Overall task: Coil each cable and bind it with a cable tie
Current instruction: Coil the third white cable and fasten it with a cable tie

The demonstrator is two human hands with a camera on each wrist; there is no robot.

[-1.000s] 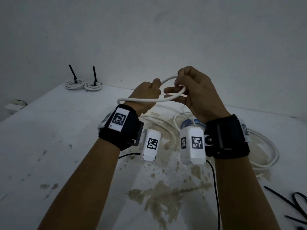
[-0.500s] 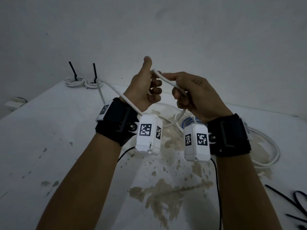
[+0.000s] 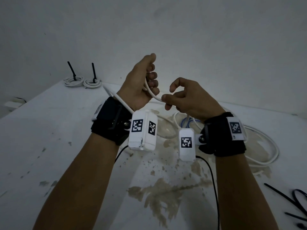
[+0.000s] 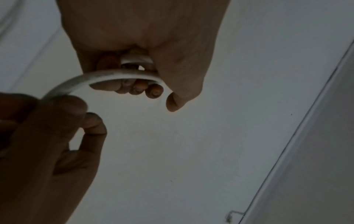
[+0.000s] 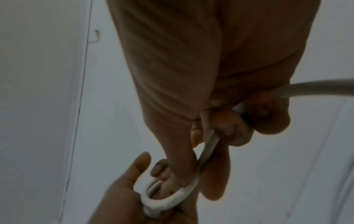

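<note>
1. Two bound coils [image 3: 83, 81], white, each w/ a black tie standing up, are seen at the table's [image 3: 49, 138] far left corner, well left of the left hand.
2. Left hand [image 3: 141, 83] is raised above the table; fingers are curled round the white cable [image 3: 153, 95], small loops being gripped in the palm, thumb up.
3. Cable is passed from left hand to right hand [image 3: 186, 98], just beside it; its free end is trailed behind the left wrist.
4. Right hand: cable is pinched betw. thumb and curled fingers; index is arched above.
5. Remaining cable slack is laid on the table below and right of the right hand; a blue cable [image 3: 189, 123] lies under it.
6. Loose black ties [image 3: 292, 203] are noted at the table's near right edge.
</note>
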